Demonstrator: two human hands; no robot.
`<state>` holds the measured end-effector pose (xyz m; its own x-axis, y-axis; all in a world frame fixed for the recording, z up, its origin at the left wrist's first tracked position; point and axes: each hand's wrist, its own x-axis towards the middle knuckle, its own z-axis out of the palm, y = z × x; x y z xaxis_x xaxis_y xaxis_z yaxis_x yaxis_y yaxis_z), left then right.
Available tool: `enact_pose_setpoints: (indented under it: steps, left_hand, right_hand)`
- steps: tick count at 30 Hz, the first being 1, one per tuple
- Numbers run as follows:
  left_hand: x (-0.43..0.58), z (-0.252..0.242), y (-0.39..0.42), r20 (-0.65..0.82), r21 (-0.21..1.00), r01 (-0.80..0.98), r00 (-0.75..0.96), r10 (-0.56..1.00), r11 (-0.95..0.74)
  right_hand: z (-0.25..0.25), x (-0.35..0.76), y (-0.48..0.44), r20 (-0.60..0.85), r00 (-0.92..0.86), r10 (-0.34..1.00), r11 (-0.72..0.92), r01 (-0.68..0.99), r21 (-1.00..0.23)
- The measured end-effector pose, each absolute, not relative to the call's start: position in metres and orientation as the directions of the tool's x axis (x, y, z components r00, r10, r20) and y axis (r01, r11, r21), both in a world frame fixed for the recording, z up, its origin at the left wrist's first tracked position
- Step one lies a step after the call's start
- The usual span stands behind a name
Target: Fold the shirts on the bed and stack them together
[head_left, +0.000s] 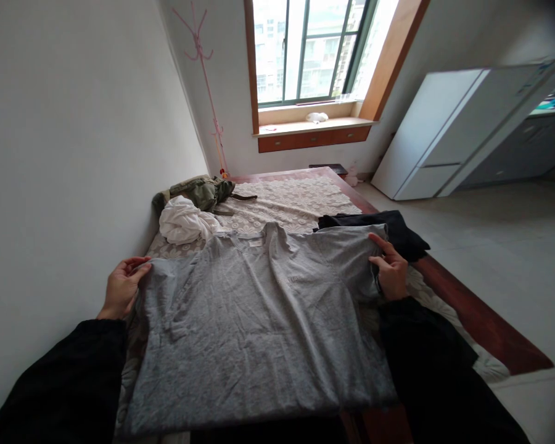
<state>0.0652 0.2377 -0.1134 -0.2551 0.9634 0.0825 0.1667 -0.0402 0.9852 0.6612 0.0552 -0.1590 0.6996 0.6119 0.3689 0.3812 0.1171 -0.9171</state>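
A grey T-shirt lies spread over the table, its collar toward the window and its hem toward me. My left hand pinches the end of the left sleeve. At the other sleeve, my right hand grips the edge, with the index finger stretched along the fabric. Some wrinkles run down the shirt from the collar. Beyond its left shoulder sits a crumpled white cloth. Folded black clothing lies behind the right sleeve.
A lace cloth covers the red-brown table. An olive green bag rests at the far left by the wall. Farther off are a pink coat stand, a window with a sill and a white refrigerator.
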Motion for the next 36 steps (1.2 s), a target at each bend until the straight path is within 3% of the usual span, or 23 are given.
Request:
enact_pose_setpoints:
  steps: [7,13,15,17,19,23,27,31,36]
  left_hand:
    - [0.061,-0.115,0.239,0.293,0.923,0.348,-0.351,0.889,-0.166]
    - [0.053,-0.12,0.234,0.31,0.889,0.436,-0.347,0.885,-0.14]
    - [0.049,-0.12,0.232,0.359,0.791,0.598,-0.279,0.891,-0.132]
    - [0.05,-0.118,0.228,0.412,0.619,0.771,-0.156,0.898,-0.15]
    - [0.06,-0.114,0.221,0.425,0.487,0.846,-0.012,0.905,-0.217]
    - [0.115,-0.106,0.186,0.243,0.482,0.762,0.359,0.901,-0.433]
    - [0.198,-0.108,0.14,0.078,0.496,0.514,0.777,0.625,-0.7]
    - [0.272,-0.129,0.117,0.105,0.421,0.347,0.899,0.425,-0.838]
    - [0.32,-0.161,0.118,0.139,0.326,0.335,0.908,0.395,-0.884]
  right_hand:
    - [-0.153,0.659,0.049,0.441,0.748,0.496,0.165,0.417,-0.894]
    - [-0.158,0.669,0.048,0.417,0.804,0.423,0.159,0.388,-0.908]
    - [-0.159,0.672,0.048,0.399,0.811,0.428,0.15,0.372,-0.916]
    - [-0.158,0.672,0.048,0.384,0.809,0.446,0.142,0.36,-0.922]
    - [-0.156,0.669,0.049,0.382,0.797,0.468,0.136,0.362,-0.922]
    - [-0.152,0.662,0.049,0.392,0.796,0.461,0.147,0.367,-0.918]
    - [-0.153,0.661,0.049,0.402,0.794,0.455,0.201,0.348,-0.916]
    - [-0.156,0.664,0.05,0.424,0.782,0.457,0.219,0.363,-0.905]
    - [-0.154,0.661,0.049,0.448,0.769,0.456,0.207,0.397,-0.894]
